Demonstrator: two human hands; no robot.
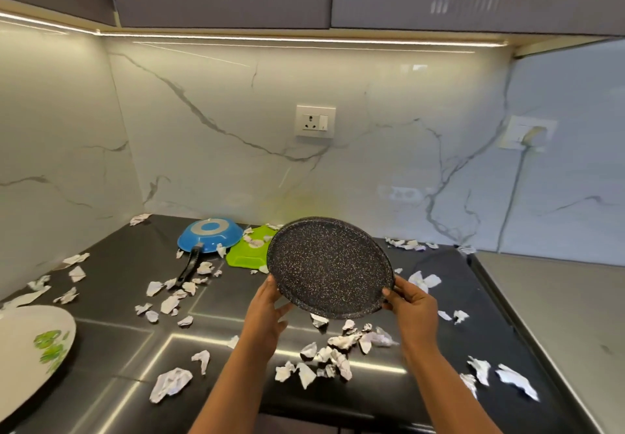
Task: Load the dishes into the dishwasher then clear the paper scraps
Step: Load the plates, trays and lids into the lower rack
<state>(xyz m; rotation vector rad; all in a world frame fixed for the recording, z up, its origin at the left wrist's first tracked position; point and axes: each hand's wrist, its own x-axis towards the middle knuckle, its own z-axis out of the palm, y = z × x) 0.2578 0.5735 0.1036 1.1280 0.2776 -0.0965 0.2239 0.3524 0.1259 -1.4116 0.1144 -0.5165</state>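
Speckled black plate (329,266) pinched at opposite rims: left hand (270,301) grip, right hand (411,305) grip. Tilted, held by edges only; could slip onto table (111,298).

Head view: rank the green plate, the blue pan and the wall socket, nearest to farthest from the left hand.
1. Green plate, just beyond the left hand.
2. Blue pan, farther back and left.
3. Wall socket, on the back wall.
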